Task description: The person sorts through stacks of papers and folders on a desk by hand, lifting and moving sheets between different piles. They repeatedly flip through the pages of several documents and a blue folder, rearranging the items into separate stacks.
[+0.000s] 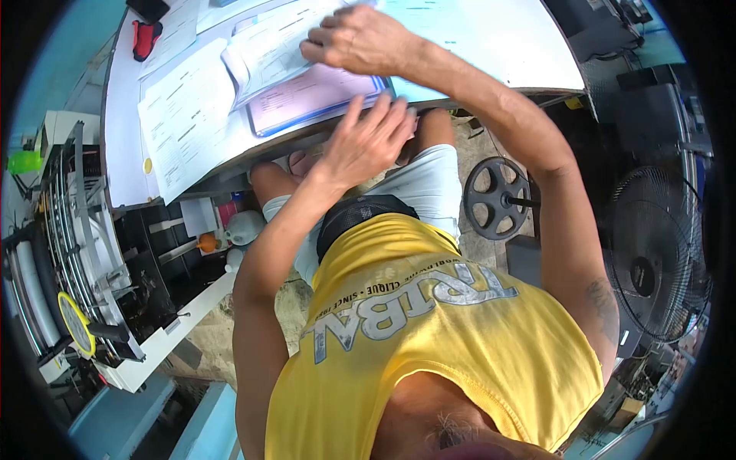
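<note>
My right hand is closed, its fingers curled at the edge of printed white sheets that bend up at their left side. Beneath these sheets shows a pinkish form with a blue border, lying near the desk's front edge. My left hand is open, palm down with the fingers loosely spread, and its fingertips are at the form's lower right corner. Another printed sheet lies to the left and hangs over the desk's edge.
The white desk also carries light-blue papers and a red and black object. A standing fan and a black handwheel are on the right. Machinery with metal rods stands on the left.
</note>
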A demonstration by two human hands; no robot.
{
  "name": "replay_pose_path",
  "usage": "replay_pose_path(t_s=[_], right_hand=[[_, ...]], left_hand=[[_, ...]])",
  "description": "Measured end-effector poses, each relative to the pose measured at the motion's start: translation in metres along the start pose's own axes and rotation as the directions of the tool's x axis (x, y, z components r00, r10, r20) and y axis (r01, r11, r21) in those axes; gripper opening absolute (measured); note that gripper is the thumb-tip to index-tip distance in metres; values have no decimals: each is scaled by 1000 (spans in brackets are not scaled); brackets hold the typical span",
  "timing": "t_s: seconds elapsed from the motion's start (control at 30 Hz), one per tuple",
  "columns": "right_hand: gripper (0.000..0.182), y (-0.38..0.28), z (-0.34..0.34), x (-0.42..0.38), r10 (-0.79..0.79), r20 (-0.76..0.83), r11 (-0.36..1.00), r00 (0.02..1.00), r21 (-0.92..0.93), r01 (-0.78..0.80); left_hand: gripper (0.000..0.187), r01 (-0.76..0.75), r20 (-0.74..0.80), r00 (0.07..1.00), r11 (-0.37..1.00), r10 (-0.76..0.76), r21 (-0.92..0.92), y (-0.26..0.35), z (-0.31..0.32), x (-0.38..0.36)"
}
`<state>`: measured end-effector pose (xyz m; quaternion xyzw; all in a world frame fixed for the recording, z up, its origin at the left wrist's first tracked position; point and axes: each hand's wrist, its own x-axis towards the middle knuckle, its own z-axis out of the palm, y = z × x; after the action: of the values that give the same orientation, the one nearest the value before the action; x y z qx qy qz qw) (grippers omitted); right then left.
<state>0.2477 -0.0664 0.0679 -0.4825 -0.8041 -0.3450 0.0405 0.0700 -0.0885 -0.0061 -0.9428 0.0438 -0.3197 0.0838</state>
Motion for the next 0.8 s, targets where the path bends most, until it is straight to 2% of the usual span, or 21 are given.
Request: replay_pose_path(t_s=[0.03, 0.07, 0.13, 0.17, 0.23, 0.27, 0.3, 0.37, 0.4, 0.43, 0.47, 0.5, 0.57, 0.7, 0.8], right_hand=[[7, 15, -12, 0, -57, -38, 998, 998, -16, 57], [9, 23, -29, -6, -6, 116, 1000, 993, 10, 5], [25, 51, -40, -29, -54, -24, 991, 998, 120, 56], [24, 61, -42, -48, -43, 22, 987, 999, 154, 39], [18, 66, -26, -104, 70, 11, 995, 997, -73, -69], [23, 66, -21, -133, 176, 75, 984, 981, -43, -173], [28, 66, -16, -161, 279, 140, 960, 950, -18, -279], [52, 57, -11, -206, 383, 194, 920, 903, 10, -392], [55, 44, -12, -221, 475, 268, 862, 838, 49, -504], [59, 30, -11, -234, 553, 344, 789, 759, 78, -610], [63, 18, -4, -248, 566, 357, 780, 743, 60, -623], [60, 6, -6, -252, 559, 300, 782, 773, 120, -611], [36, -12, -23, -241, 575, 221, 777, 787, 153, -611], [42, -26, -35, -234, 561, 297, 759, 773, 189, -623], [46, -24, -51, -225, 520, 347, 765, 781, 217, -606]], left_hand=[[48, 9, 58, 998, 999, -7, -39, 4, 11, 15], [56, 42, 139, 990, 995, -30, -91, 6, 29, 23], [55, 73, 154, 986, 996, -63, -58, 5, 54, 39], [52, 80, 155, 985, 996, -74, -38, 5, 67, 40], [46, 41, 209, 977, 999, -42, 10, 8, 78, 39], [43, 21, 239, 971, 999, -29, 34, 9, 83, 39], [40, 19, 197, 980, 999, -26, 36, 10, 86, 38], [35, 16, 122, 992, 999, -21, 39, 13, 89, 36], [32, 11, 73, 997, 999, -14, 40, 11, 87, 39], [31, 26, 95, 995, 1000, -27, 13, 11, 86, 39], [29, 42, 117, 992, 999, -40, -15, 12, 85, 40], [28, 58, 141, 989, 997, -52, -41, 12, 84, 40], [22, 68, 72, 995, 997, -65, -44, 9, 81, 42], [12, 168, -17, 985, 968, -174, -189, 2, 76, 49], [11, 282, 23, 957, 909, -289, -307, -4, 72, 55]])
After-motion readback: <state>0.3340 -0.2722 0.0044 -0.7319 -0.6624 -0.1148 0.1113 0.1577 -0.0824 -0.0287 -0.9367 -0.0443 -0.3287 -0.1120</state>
